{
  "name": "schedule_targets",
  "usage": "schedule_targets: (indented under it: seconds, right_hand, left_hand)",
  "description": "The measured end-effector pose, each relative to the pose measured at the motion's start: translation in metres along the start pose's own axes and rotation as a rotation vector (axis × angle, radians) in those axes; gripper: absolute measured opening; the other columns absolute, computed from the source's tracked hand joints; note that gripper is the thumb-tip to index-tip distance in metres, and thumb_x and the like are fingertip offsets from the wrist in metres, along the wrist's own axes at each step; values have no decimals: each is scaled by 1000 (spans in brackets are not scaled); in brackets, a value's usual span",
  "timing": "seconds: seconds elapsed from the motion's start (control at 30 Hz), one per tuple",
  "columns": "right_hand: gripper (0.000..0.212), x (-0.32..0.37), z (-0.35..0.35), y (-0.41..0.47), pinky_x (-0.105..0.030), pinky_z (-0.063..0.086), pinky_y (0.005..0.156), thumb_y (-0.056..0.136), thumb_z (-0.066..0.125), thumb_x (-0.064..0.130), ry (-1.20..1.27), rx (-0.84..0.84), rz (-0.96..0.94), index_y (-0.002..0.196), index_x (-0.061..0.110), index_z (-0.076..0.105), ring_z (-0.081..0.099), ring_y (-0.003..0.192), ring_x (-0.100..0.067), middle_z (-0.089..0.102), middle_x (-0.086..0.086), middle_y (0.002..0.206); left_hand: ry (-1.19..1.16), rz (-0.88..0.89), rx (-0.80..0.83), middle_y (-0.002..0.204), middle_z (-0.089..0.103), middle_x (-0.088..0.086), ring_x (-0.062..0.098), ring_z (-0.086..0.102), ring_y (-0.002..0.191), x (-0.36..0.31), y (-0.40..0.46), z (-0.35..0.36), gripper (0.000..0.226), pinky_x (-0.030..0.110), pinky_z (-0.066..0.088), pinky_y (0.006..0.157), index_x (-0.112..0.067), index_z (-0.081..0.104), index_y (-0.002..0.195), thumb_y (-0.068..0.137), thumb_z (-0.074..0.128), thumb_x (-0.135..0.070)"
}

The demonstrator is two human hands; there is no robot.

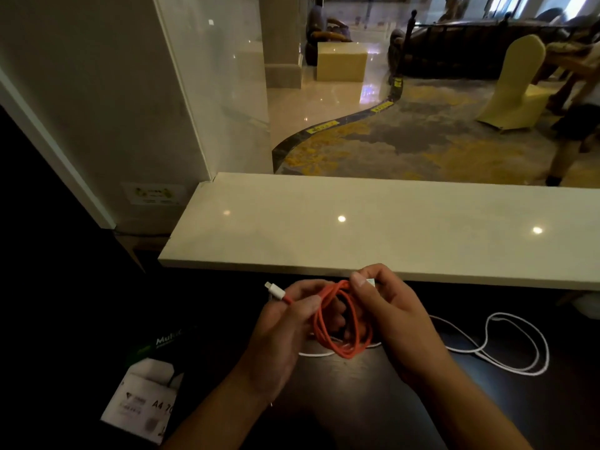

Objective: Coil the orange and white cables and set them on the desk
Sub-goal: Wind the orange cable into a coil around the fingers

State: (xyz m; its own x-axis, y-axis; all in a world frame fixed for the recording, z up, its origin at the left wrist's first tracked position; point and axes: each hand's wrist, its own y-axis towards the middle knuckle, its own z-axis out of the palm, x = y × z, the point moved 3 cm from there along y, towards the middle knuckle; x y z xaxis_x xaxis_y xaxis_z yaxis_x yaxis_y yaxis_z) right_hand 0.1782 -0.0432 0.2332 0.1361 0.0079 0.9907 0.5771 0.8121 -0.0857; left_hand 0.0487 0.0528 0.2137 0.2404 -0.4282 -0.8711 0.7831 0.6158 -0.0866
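Both hands hold the orange cable (pixel 354 347), wound into several loops just above the dark desk (pixel 373 401). My left hand (pixel 285 323) pinches its end near the white plug (pixel 275 290), which sticks out to the upper left. My right hand (pixel 386 306) grips the top of the coil, thumb and fingers closed over the strands. The white cable (pixel 516 349) lies loose on the desk to the right in wide curves, and part of it runs under the orange coil.
A pale stone counter ledge (pixel 357 228) runs across just beyond my hands, with glass behind it. A box of A4 paper (pixel 146 391) stands low at the left of the desk. Beyond the glass is a lobby with a covered chair and a person at far right.
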Motion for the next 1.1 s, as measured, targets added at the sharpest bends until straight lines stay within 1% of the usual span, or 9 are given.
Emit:
schedule_targets:
  seconds: [0.1,0.2,0.33,0.43,0.53,0.73,0.93,1.03,1.1]
  right_hand:
    - [44,1,-1,-6,-40,43,60,92,72,40,-18,-69,-88,97,1,53,50,65,-27,56,-24,73]
    - [35,-3,-2,-11,-43,42,63,94,64,28,-34,-76,-88,98,-4,51,50,68,-28,52,-37,77]
    - [21,-10,-6,-12,-38,52,67,91,72,17,36,18,1,105,9,59,62,73,-27,65,-15,81]
    - [24,-15,-7,-12,-26,58,68,90,70,3,-65,112,34,114,4,63,70,76,-18,72,-11,84]
    - [9,-20,-7,-13,-30,57,71,91,68,0,-171,107,7,100,-1,66,69,76,-21,72,-18,82]
    - [4,-28,-11,-16,-39,59,71,95,64,0,-93,74,29,95,4,65,70,73,-27,72,-17,80]
    - [11,-31,-10,-23,-37,57,71,94,66,4,-115,137,47,104,0,65,69,72,-25,72,-16,78]
    - [23,-31,-2,-27,-26,56,68,89,72,17,-193,253,86,107,4,68,70,73,-18,74,-8,78]
    - [19,-32,2,-27,-19,51,61,91,70,17,-218,274,100,105,4,68,71,69,-14,74,-5,77]
  left_hand:
    - [100,24,19,105,72,23,33,71,95,0,-4,-2,39,41,56,87,-6,65,120,84,67,-21]
    - [192,14,49,99,74,20,35,72,86,-1,-6,-3,33,41,58,82,-6,62,121,88,58,-9]
    - [149,-18,62,91,73,18,31,71,79,-3,-4,-5,34,37,58,75,-4,59,120,86,55,-5]
    - [133,-65,56,90,73,15,26,70,80,-1,-3,-5,38,33,58,75,-7,57,121,83,59,-4]
    - [173,-93,33,82,70,11,21,68,76,6,-5,-5,40,34,55,76,-7,57,122,82,63,-7]
    - [162,-119,28,97,71,12,22,70,94,14,-14,-13,51,34,55,85,-10,63,120,75,78,-26]
    - [212,-127,-6,90,74,12,23,72,90,18,-23,-22,41,35,55,82,-9,61,120,81,72,-13]
    - [274,-106,4,86,75,8,20,73,84,18,-26,-24,30,30,56,77,-11,61,119,91,64,1]
    - [324,-73,32,86,75,5,17,73,84,19,-27,-24,27,27,55,76,-14,63,115,91,65,-1]
